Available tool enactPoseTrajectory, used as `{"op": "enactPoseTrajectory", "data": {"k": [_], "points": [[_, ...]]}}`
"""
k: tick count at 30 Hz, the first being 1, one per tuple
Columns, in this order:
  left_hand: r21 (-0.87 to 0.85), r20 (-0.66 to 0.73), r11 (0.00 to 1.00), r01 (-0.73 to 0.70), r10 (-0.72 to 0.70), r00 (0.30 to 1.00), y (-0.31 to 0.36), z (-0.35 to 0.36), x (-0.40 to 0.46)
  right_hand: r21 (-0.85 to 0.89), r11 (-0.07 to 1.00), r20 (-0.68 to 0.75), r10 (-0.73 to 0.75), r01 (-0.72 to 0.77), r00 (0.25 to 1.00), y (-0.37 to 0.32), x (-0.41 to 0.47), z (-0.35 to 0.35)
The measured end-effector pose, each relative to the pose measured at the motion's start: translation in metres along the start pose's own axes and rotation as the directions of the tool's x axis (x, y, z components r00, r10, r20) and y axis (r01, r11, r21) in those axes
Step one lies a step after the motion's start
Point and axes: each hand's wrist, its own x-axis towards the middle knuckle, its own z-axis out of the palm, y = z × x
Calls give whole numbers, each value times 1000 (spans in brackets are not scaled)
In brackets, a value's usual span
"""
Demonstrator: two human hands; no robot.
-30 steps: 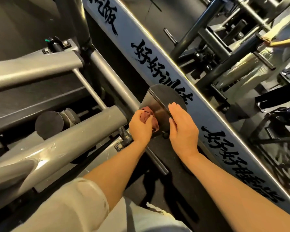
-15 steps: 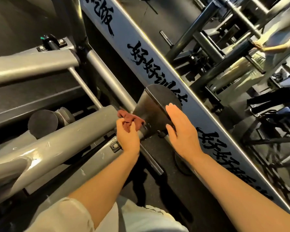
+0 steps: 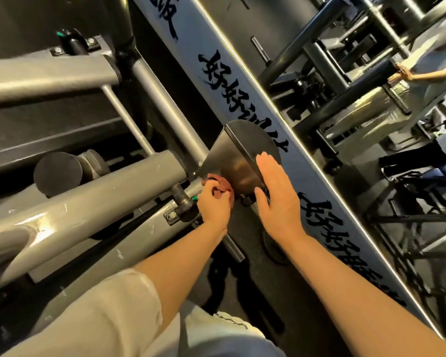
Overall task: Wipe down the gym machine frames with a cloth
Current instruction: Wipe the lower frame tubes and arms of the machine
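A crumpled dark red cloth (image 3: 223,185) is bunched in my left hand (image 3: 214,203), which grips it and presses it against the lower edge of a shiny bent steel plate (image 3: 232,155) on the grey gym machine frame (image 3: 93,199). My right hand (image 3: 278,199) lies flat with straight fingers against the plate's right side and edge. Most of the cloth is hidden under my left fingers.
A threaded bolt and bracket (image 3: 182,202) jut out just left of my left hand. A grey-blue beam with black lettering (image 3: 245,99) runs diagonally behind the plate. Dark machine bars (image 3: 319,42) and another person's arm (image 3: 422,74) are at upper right.
My left hand has carried the cloth down from the plate's left upper edge to its lower edge. My right hand has stayed flat on the plate's right side.
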Motion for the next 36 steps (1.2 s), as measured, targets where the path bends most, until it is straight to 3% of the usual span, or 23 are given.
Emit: {"op": "enactPoseTrajectory", "data": {"k": [4, 7, 11, 16, 22, 27, 29, 32, 36], "points": [[-101, 83, 972, -214, 223, 971, -1, -6, -44, -1, 999, -41, -50, 50, 998, 7, 2, 2], [-94, -21, 987, -129, 127, 992, 5, 4, -19, 10, 998, -43, -61, 62, 997, 9, 3, 3], [-144, -17, 979, 144, -148, 989, -6, 7, 17, 33, 997, -46, -68, 70, 997, 11, 3, 3], [-136, 99, 989, 62, -49, 994, -12, 3, -17, 25, 997, -66, -77, 78, 995, 13, 3, 6], [-133, -57, 969, 209, -218, 974, -9, 7, 40, -27, 992, -27, -127, 126, 992, 16, 6, 5], [-181, -128, 972, 147, -172, 977, -19, -5, 28, -131, 986, -102, -114, 100, 988, 11, -12, 8], [-247, -123, 959, 141, -175, 977, -31, -8, 18, -197, 968, -136, -183, 155, 974, 10, -35, 16], [-286, -100, 949, 129, -164, 981, -34, -3, 15, -274, 889, 67, -362, 366, 930, 22, -58, 29], [-344, -20, 933, 105, -118, 993, -23, 15, 17, -525, 724, 355, -292, 448, 888, 39, -45, 31]]}}
